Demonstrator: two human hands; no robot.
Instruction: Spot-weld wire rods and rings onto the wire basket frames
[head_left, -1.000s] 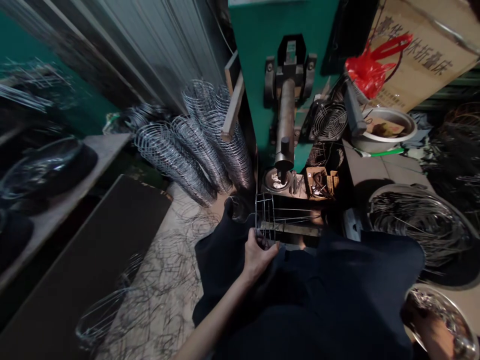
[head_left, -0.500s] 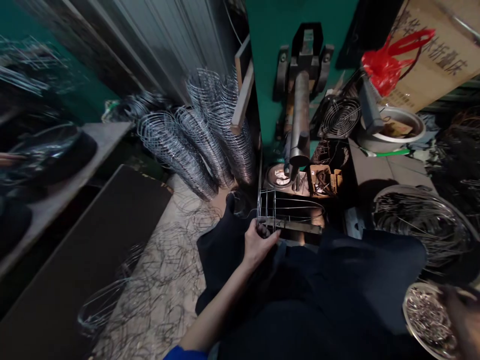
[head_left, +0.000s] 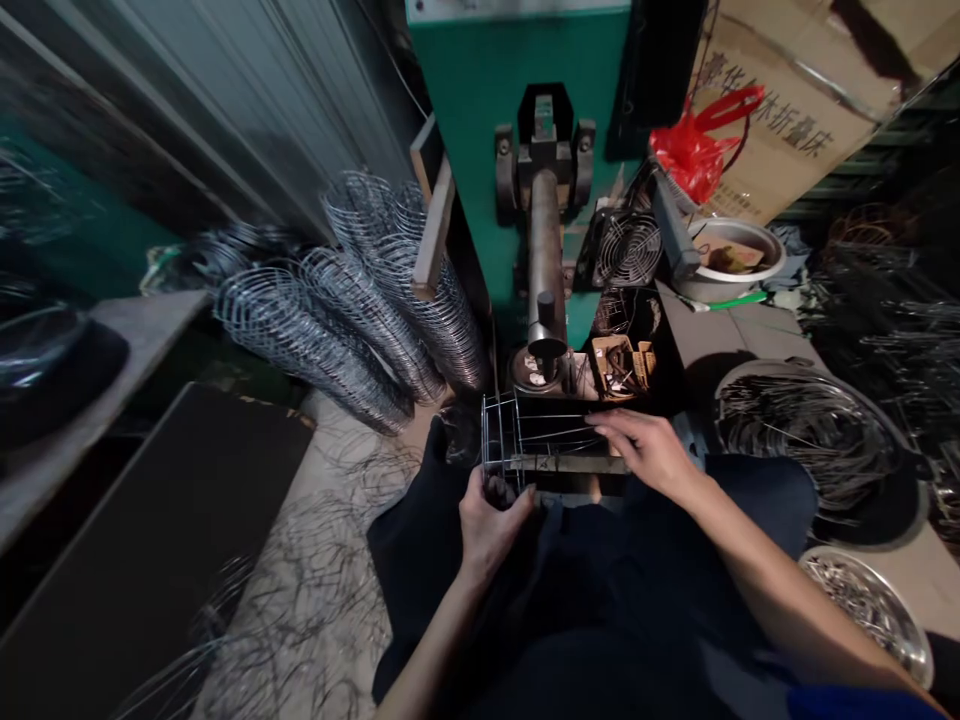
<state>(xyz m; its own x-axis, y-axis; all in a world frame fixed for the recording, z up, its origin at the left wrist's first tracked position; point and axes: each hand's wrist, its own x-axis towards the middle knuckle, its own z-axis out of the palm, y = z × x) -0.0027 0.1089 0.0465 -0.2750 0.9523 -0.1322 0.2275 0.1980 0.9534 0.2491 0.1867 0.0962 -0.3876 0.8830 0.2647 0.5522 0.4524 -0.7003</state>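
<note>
My left hand (head_left: 491, 525) is closed on the lower left part of a wire frame (head_left: 501, 432), whose thin metal rods form a small cage at that end. The frame lies over a flat metal bar (head_left: 566, 463) across my lap. My right hand (head_left: 649, 450) has its fingertips pinched at the frame's long wires, toward their right end. Whether a small piece sits between those fingertips is hidden. Just beyond the frame, a thick metal cylinder arm (head_left: 546, 265) of the green machine (head_left: 457, 130) juts toward me.
Stacks of wire rings (head_left: 322, 350) lean at the left. Loose wires litter the floor (head_left: 300, 560). At the right stand a basin of bent wires (head_left: 810, 440), a bowl of small metal pieces (head_left: 862, 610) and a white pot (head_left: 739, 262). A dark board (head_left: 142, 540) lies lower left.
My right hand has left the bowl of small metal pieces and come to the wire frame. My left hand keeps its grip. The whole view has shifted, so things appear further left.
</note>
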